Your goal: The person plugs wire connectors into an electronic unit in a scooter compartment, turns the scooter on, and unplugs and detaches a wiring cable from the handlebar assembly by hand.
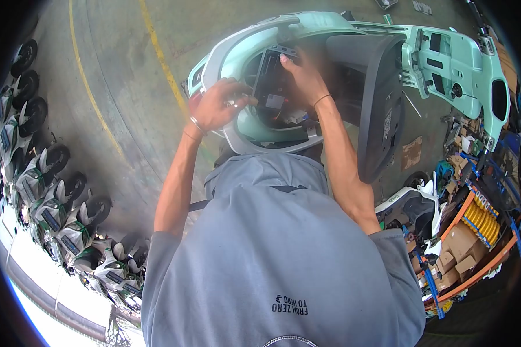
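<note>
A black box [270,79] with a pale label and a metal bracket at its far end sits tilted in the underseat opening of a mint-green scooter [324,22]. My right hand [305,75] grips the box at its right side, thumb on top; the other fingers are partly hidden. At the box's left edge is my left hand [217,105], its fingers bent but apart, over the grey grab rail [219,58]. Whether its fingertips touch the box I cannot tell. The raised dark seat [382,110] stands right of my right forearm. Loose wires show below the box.
Several parked scooters [46,191] line the left side. On the right are a white scooter [414,202], an orange-framed rack [474,266] with cardboard boxes, and scattered parts. A yellow line [159,52] runs along the floor.
</note>
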